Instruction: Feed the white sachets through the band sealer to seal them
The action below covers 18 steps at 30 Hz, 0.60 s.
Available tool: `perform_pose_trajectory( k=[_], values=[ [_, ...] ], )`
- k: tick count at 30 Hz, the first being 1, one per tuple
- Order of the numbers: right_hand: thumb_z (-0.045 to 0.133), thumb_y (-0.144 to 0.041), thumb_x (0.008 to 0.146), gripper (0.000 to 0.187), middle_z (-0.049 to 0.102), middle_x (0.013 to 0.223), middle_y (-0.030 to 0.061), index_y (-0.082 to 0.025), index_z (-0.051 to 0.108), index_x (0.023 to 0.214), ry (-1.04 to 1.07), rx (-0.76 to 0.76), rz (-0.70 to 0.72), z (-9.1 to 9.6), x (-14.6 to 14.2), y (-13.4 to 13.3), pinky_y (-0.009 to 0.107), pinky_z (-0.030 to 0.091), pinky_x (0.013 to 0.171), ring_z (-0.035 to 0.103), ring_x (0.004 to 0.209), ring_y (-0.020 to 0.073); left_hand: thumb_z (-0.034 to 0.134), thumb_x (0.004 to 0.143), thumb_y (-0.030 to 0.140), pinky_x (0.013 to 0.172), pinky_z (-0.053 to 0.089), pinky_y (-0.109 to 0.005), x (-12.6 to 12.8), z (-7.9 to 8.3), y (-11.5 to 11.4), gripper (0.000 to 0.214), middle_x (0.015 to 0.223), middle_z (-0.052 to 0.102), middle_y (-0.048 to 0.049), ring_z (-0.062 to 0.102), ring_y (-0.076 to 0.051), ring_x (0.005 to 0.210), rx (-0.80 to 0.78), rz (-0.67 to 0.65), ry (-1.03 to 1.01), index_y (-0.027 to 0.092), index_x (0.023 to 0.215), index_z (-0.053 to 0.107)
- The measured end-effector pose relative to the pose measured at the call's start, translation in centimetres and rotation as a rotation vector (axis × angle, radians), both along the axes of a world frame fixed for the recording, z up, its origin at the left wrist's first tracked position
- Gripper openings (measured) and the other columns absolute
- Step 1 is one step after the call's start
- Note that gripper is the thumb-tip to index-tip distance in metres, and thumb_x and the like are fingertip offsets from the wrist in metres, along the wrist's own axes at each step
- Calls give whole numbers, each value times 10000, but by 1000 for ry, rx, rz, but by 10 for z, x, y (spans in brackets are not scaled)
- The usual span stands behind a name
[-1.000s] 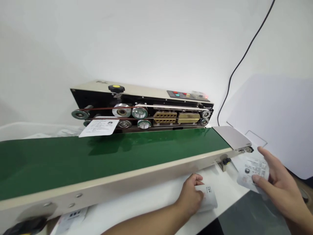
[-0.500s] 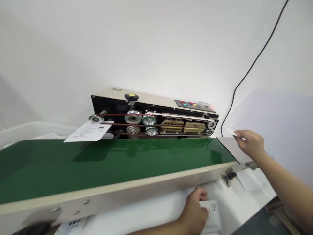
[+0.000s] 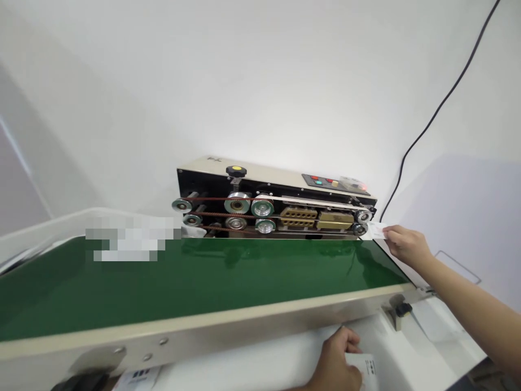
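No words can be read here. The white card (image 3: pixel 365 370) in the left hand (image 3: pixel 337 365) has small dark print, but it is too small to read. The small card (image 3: pixel 377 229) in the right hand (image 3: pixel 407 245) has faint marks that can't be read either. Far left of the right hand, the top of the band sealer (image 3: pixel 214 159) has a tiny dark mark. Left of the left hand, a paper (image 3: pixel 138 378) shows dark marks, also unreadable. Further left, a blurred patch (image 3: pixel 130 238) covers part of the green belt (image 3: pixel 260 271).

glossy belt (image 3: pixel 203 288), probably rubber, matt paper card (image 3: pixel 363 365)
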State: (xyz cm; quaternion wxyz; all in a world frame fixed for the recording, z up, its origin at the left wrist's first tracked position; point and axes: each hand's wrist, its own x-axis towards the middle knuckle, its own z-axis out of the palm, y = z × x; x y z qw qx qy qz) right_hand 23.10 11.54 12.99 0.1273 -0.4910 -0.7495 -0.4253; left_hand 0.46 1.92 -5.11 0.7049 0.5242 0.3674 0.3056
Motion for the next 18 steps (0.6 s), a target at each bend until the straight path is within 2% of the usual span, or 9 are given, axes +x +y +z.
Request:
perform_pose_trajectory(
  k=[5, 11, 18],
  values=[
    [431, -201, 821, 266, 714, 911, 25, -204, 671, 707, -14, -84, 31, -2, 3, 6, 205, 378, 494, 618, 620, 110, 410, 411, 4, 547, 387, -231, -5, 11, 0, 453, 773, 549, 2, 545, -166, 706, 2, -46, 33, 189, 816, 495],
    [447, -218, 811, 230, 708, 929, 46, -197, 665, 741, 6, -158, 49, -2, -3, 10, 210, 409, 504, 641, 672, 139, 404, 403, -30, 680, 404, -255, -2, 10, -2, 475, 761, 577, 15, 554, -180, 796, 24, 18, 39, 192, 808, 519],
    [453, -244, 821, 223, 701, 930, 56, -201, 664, 764, 42, -166, 66, -1, -18, 15, 222, 414, 518, 635, 690, 149, 397, 406, 4, 555, 399, -240, -2, 11, -5, 469, 773, 574, 5, 553, -160, 667, -46, 7, -20, 187, 819, 521]
  ],
)
